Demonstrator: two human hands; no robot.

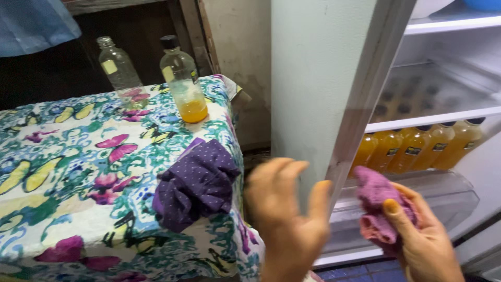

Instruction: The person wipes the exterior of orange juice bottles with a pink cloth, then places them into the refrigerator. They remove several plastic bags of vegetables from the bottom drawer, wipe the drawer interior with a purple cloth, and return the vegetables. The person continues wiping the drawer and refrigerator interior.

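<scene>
The right hand point(417, 235) is closed around a crumpled pinkish-purple cleaning cloth point(378, 206), thumb on top and fingers curled under it, and holds it at the front of the open white refrigerator point(323, 78), just before the clear plastic drawer point(449, 196) at the bottom of the compartment. The left hand point(287, 219) is empty, its fingers spread and blurred by motion, raised beside the grey edge of the refrigerator wall and not touching anything that can be seen. Above and beyond the right hand, a row of small clear bottles of orange-yellow drink with dark caps point(417, 149) stands on a shelf, with more of them dimly visible higher up. To the left of the left hand, a dark purple dotted cloth point(198, 183) lies bunched on the corner of a table covered in a butterfly-print cloth of green, pink and yellow point(68, 172). Farther off on that table stand a clear plastic bottle with a little orange liquid in its bottom point(182, 83) and an empty-looking clear bottle point(119, 68). By the look of it, the work in hand is wiping the refrigerator's interior, with the cloth poised near the drawer front; pressing it flat would call for opening the grip.
</scene>
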